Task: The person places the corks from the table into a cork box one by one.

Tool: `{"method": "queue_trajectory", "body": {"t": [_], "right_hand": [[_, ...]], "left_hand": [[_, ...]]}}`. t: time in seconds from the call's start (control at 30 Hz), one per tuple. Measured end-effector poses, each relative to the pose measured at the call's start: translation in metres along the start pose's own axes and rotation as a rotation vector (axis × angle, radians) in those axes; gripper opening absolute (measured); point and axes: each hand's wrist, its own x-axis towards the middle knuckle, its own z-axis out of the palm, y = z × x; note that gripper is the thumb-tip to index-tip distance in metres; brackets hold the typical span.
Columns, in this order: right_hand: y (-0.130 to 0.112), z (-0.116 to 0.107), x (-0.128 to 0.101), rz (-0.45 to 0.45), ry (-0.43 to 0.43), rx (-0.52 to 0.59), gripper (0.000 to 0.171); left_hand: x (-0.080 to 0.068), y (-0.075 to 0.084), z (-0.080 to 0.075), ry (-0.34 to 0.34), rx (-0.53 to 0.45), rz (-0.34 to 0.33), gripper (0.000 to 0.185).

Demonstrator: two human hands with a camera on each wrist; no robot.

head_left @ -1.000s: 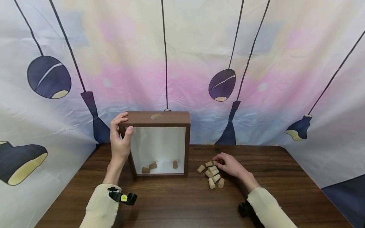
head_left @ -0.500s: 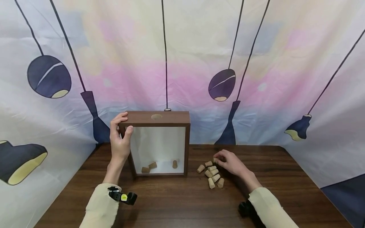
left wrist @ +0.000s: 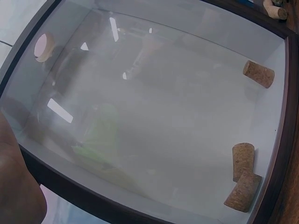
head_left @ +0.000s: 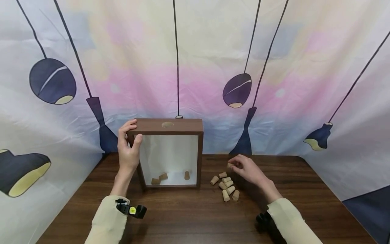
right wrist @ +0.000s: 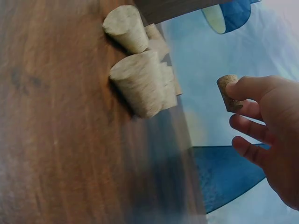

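Nearest the person, two cream sleeves come in over the dark brown wooden table, each with a small black wrist camera strapped at the cuff. A little farther in, a loose cluster of tan tapered corks lies on the tabletop to the right of the frame; in the right wrist view two of these corks lie side by side on the wood. Just above and behind that cluster hovers the right hand, clear of the table, its fingertips pinching a single small tan cork; the right wrist view shows that cork held between thumb and forefinger, the other fingers loosely curled beneath. Left of the corks stands the square dark brown wooden shadow-box frame with a glass front, upright on the table. Behind its glass three corks rest on the bottom ledge. The left hand grips the frame's upper left corner, thumb on the front edge and fingers wrapped over the top. A round hole sits in the frame's top face, with nothing between it and the held cork. Behind everything hangs a pastel cloth backdrop printed with dark purple hanging lamps.
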Motion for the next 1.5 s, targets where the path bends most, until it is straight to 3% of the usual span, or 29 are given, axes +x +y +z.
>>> {"method": "queue_trajectory", "body": {"t": [0.27,0.63,0.93,1.13,1.5], "right_hand": [[-0.015,-0.017,0.012,-0.039,0.038,-0.005,0.023],[-0.04,-0.04,0.027,-0.18,0.119,-0.001,0.021],[-0.066,-0.059,0.04,-0.312,0.182,-0.019,0.022],[-0.084,-0.073,0.046,-0.317,0.192,-0.039,0.022],[-0.115,-0.098,0.059,-0.422,0.267,-0.035,0.022]], "left_hand": [[0.004,0.019,0.003,-0.003,-0.011,0.014,0.034],[0.001,-0.001,0.001,-0.003,0.004,0.002,0.034],[0.004,0.029,0.002,-0.01,-0.005,0.011,0.033],[0.003,0.031,0.004,-0.007,-0.015,-0.003,0.034],[0.004,0.033,0.003,-0.005,-0.021,-0.002,0.034]]}}
